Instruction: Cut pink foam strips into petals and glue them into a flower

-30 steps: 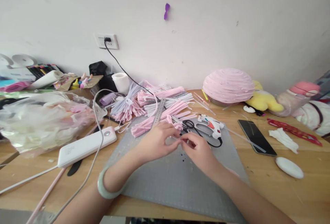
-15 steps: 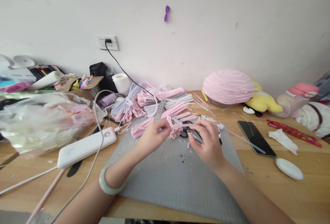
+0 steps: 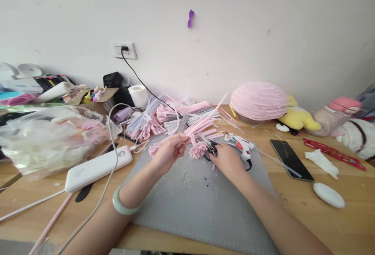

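My left hand (image 3: 171, 151) is closed, thumb and forefinger pinching a pink pipe cleaner (image 3: 221, 101) that seems to run up and to the right over the pile. My right hand (image 3: 230, 159) closes round the black handles of a pair of scissors (image 3: 213, 148) on the mat; most of the scissors is hidden. Just beyond my right hand lies a white glue gun (image 3: 245, 151) with orange and red parts. Between the hands shows the curled end of a pink pipe-cleaner bundle (image 3: 198, 150). A metal ruler (image 3: 183, 123) lies on the pile.
A grey cutting mat (image 3: 187, 204) covers the middle of the wooden table. On the left are a white power bank (image 3: 98, 168), its cable and a plastic bag (image 3: 52, 139). A pink dome (image 3: 259, 100), yellow plush toy (image 3: 301, 118) and phone (image 3: 291, 159) stand or lie on the right.
My right hand has come away from the pipe cleaner and moved down onto the scissors. My left hand has shifted slightly left, and the pipe cleaner now points up to the right.
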Motion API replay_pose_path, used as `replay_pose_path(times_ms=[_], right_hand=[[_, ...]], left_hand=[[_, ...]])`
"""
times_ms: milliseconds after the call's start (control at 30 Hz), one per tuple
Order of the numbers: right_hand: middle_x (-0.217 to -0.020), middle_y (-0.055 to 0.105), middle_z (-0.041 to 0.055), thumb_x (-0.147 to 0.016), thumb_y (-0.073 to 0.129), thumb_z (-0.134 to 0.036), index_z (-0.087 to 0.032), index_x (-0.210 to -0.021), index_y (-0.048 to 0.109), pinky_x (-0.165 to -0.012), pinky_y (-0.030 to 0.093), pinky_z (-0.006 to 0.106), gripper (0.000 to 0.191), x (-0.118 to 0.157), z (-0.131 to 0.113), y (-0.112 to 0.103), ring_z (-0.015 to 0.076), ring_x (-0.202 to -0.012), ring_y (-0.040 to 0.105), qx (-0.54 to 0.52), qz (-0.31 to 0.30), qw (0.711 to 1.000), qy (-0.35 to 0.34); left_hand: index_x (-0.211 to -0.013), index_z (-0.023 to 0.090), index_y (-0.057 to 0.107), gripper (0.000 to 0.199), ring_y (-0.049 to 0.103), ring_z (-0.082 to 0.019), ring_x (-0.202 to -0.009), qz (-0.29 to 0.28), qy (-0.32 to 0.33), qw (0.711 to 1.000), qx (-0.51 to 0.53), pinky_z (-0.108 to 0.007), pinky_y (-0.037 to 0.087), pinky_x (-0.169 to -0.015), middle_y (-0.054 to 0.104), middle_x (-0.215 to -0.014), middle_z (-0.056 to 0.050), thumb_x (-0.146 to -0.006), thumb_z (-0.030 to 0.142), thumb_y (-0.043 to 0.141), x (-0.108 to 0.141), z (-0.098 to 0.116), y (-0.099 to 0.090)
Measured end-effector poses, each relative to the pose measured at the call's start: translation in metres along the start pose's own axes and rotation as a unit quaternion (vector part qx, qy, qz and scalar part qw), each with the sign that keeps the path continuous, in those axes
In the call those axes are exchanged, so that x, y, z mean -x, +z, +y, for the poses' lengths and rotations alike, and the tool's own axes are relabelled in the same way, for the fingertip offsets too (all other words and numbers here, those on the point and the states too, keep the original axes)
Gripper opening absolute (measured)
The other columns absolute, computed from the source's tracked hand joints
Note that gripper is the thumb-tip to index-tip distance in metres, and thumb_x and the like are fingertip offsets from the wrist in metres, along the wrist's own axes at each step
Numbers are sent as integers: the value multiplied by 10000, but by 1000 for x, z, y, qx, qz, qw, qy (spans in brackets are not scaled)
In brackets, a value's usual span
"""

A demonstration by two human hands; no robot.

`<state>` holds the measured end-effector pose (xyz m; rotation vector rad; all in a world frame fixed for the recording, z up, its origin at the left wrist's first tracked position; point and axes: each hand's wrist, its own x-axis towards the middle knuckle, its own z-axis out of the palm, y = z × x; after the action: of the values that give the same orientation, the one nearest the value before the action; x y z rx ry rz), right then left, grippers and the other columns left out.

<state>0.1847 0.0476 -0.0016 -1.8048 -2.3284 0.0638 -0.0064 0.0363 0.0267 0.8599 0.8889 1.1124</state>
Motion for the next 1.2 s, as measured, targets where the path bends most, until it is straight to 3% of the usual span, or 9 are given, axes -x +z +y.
replay_pose_path(times_ms=[167,267,333,433,467,533,733,900,1200], right_hand=[[-742,632,128,-705,537,-290,-145,-662,625,-546,354,283,175,4,14,-19,229,-694,583,-63,30,994,86],[-676,620,73,-673,552,-297,-165,-646,604,-540,350,269,144,8,25,-35,190,-644,557,-161,41,977,132],[-647,603,35,-660,551,-289,-167,-712,598,-514,351,252,140,11,26,-40,147,-568,528,-291,-21,944,152],[-655,581,0,-661,563,-327,-156,-821,575,-474,351,225,235,18,14,-36,91,-483,462,-495,-146,848,122],[-658,572,-6,-657,577,-352,-151,-827,569,-463,344,216,263,20,8,-32,80,-478,446,-535,-169,821,107],[-627,539,-23,-649,602,-379,-146,-791,563,-431,300,196,276,24,-4,-23,64,-465,413,-567,-180,798,91],[-542,430,-46,-643,612,-412,-164,-632,482,-402,203,201,280,30,-23,-21,53,-440,309,-601,-159,778,89],[-514,372,-47,-717,505,-515,-183,-576,425,-401,191,205,370,34,-20,-20,65,-446,273,-589,-193,785,17],[-539,344,-51,-774,462,-503,-186,-586,376,-435,210,203,378,35,-19,-14,69,-473,272,-567,-210,796,-23]], left_hand=[[-737,127,556,99,338,-28,-468,10,-10,999,30,-145,241,-390,480,-667,20,-734,224,541,-2,0,-1],[-740,124,563,103,335,-27,-468,6,-14,999,41,-143,245,-389,476,-664,21,-737,225,548,-3,-1,0],[-746,125,565,109,335,-28,-469,7,-13,999,38,-144,242,-390,471,-658,24,-734,234,561,-3,-2,0],[-762,126,569,143,343,-28,-477,16,3,1000,15,-145,240,-404,470,-651,26,-722,262,587,-3,-3,0],[-760,124,569,156,342,-29,-476,20,12,1000,3,-146,240,-410,468,-640,27,-720,273,591,-3,-3,0],[-729,122,562,175,330,-33,-468,28,32,999,-27,-153,237,-422,456,-597,32,-720,295,588,-3,-3,1],[-608,144,511,251,330,-55,-442,44,89,980,-174,-186,223,-440,410,-468,51,-726,359,563,0,0,6],[-582,158,513,285,334,-64,-426,52,112,952,-279,-194,248,-443,413,-455,56,-729,401,536,1,-1,9],[-553,160,493,314,369,-75,-467,-7,127,924,-361,-196,296,-477,414,-483,49,-750,403,511,6,-1,12]])
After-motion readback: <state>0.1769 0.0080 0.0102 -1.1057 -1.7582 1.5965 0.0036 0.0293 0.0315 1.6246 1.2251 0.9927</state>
